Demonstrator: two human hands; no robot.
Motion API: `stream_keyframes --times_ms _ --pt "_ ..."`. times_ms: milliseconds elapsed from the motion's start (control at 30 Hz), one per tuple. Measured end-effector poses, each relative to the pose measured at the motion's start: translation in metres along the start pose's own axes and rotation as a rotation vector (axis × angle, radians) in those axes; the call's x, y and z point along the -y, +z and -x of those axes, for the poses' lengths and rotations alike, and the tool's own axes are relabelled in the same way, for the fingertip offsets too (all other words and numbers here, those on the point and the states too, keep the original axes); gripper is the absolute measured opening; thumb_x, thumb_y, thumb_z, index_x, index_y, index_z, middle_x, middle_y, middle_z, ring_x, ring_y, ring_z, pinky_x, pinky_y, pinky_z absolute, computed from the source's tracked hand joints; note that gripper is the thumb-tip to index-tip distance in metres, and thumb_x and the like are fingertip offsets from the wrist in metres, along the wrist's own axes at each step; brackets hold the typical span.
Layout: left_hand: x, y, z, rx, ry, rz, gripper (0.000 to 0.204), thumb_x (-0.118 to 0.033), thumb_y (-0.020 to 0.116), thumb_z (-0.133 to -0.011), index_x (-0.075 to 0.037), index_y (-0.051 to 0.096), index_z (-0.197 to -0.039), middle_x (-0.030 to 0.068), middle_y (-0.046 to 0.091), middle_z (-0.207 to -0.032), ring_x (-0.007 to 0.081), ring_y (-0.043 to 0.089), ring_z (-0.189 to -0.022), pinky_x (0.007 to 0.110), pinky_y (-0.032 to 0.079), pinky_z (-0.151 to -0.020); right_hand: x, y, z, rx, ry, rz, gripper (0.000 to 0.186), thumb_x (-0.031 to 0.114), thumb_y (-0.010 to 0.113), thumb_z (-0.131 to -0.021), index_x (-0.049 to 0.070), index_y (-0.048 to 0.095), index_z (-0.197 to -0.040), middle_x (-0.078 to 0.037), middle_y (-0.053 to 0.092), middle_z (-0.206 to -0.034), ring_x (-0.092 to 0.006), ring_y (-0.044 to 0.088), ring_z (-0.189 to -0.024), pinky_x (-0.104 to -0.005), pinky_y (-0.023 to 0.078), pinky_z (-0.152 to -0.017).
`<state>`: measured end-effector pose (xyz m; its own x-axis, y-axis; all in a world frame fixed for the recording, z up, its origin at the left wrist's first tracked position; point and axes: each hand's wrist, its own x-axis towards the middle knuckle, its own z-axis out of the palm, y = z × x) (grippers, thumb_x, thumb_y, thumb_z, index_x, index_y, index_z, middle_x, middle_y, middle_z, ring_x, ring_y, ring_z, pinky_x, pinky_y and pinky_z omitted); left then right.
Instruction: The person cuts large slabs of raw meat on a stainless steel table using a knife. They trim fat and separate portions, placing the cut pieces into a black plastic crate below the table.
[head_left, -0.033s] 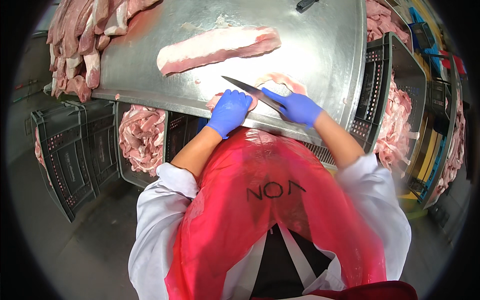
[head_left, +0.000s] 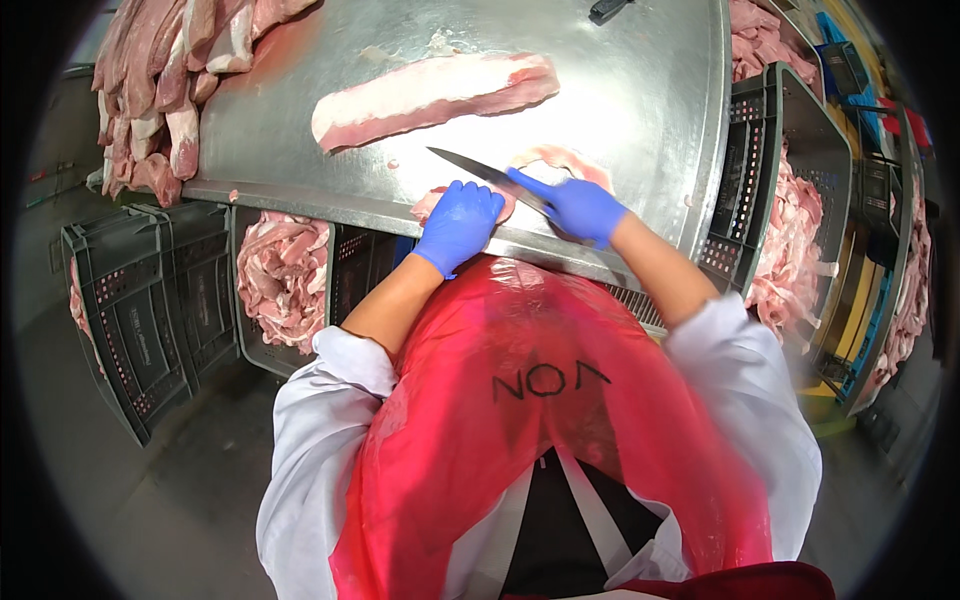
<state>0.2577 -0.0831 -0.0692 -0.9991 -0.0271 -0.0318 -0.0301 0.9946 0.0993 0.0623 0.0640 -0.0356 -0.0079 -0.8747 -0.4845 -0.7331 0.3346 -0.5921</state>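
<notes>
My left hand (head_left: 460, 228), in a blue glove, presses with curled fingers on a small piece of pink meat (head_left: 508, 208) at the near edge of the metal table (head_left: 650, 90). The meat shows on both sides of that hand and is hidden under it. My right hand (head_left: 588, 210), gloved alike, is closed round a knife (head_left: 466, 164), its forefinger stretched along the back of the blade. The blade points left and away, just beyond my left fingers. A curved, pale-pink strip of trimming (head_left: 560, 156) lies beyond my right hand. Farther off rests a long pork loin (head_left: 435, 98).
Long cuts of meat (head_left: 165, 75) are heaped at the table's far left. Meat pieces fill a dark crate (head_left: 283, 280) below the left edge and another crate (head_left: 790, 235) at the right. A black-handled tool (head_left: 608, 10) lies at the far edge.
My right hand has shifted slightly left with the knife, so the blade's tip reaches farther left. My left hand and the meat under it stay put.
</notes>
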Motion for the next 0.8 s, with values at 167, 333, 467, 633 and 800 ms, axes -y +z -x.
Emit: stream_keyframes --times_ms 167,333,467,633,800 --pt "0.014 -0.019 -0.011 -0.074 -0.087 0.054 0.014 -0.014 0.06 -0.082 -0.008 0.06 -0.095 0.0091 0.06 -0.079 0.0279 0.061 -0.075 0.043 0.045 -0.073 0.007 0.024 -0.065 -0.203 -0.133 0.129 0.075 -0.004 0.045 -0.092 0.031 0.035 -0.158 -0.019 0.065 -0.125 -0.0338 0.067 -0.107 -0.0412 0.055 -0.086" --pt "0.079 -0.011 0.008 -0.184 -0.364 0.046 0.011 -0.012 0.063 -0.079 -0.006 0.061 -0.088 0.0162 0.066 -0.08 0.0384 0.065 -0.075 0.051 0.047 -0.07 -0.008 0.029 -0.003 -0.302 -0.194 0.08 0.075 -0.006 0.042 -0.093 0.032 0.035 -0.157 -0.017 0.058 -0.137 -0.0345 0.064 -0.113 -0.0442 0.055 -0.091" --pt "0.122 -0.053 0.061 -0.308 -0.56 0.115 0.026 -0.008 0.065 -0.077 -0.003 0.064 -0.102 0.0223 0.066 -0.085 0.0453 0.065 -0.079 0.055 0.05 -0.07 -0.017 0.027 0.034 -0.182 -0.054 0.095 0.07 0.008 0.049 -0.096 0.033 0.03 -0.159 -0.022 0.069 -0.099 -0.0404 0.069 -0.083 -0.049 0.055 -0.08" --pt "0.156 -0.066 0.198 0.107 -0.693 -0.093 0.042 -0.015 0.07 -0.077 -0.007 0.066 -0.119 0.0198 0.068 -0.108 0.0397 0.066 -0.101 0.051 0.051 -0.088 -0.047 0.029 0.088 -0.342 -0.031 -0.228 0.07 0.013 0.056 -0.098 0.031 0.029 -0.16 -0.018 0.074 -0.094 -0.0357 0.071 -0.079 -0.0445 0.057 -0.08" --pt "0.118 -0.011 0.088 -0.226 -0.397 0.243 0.042 -0.014 0.067 -0.078 -0.003 0.064 -0.118 0.0194 0.065 -0.108 0.0393 0.061 -0.104 0.05 0.049 -0.091 -0.063 0.039 0.123 -0.665 0.294 -0.617 0.077 0.007 0.057 -0.099 0.024 0.02 -0.164 -0.006 0.067 -0.078 -0.0089 0.058 -0.063 -0.0293 0.053 -0.062"
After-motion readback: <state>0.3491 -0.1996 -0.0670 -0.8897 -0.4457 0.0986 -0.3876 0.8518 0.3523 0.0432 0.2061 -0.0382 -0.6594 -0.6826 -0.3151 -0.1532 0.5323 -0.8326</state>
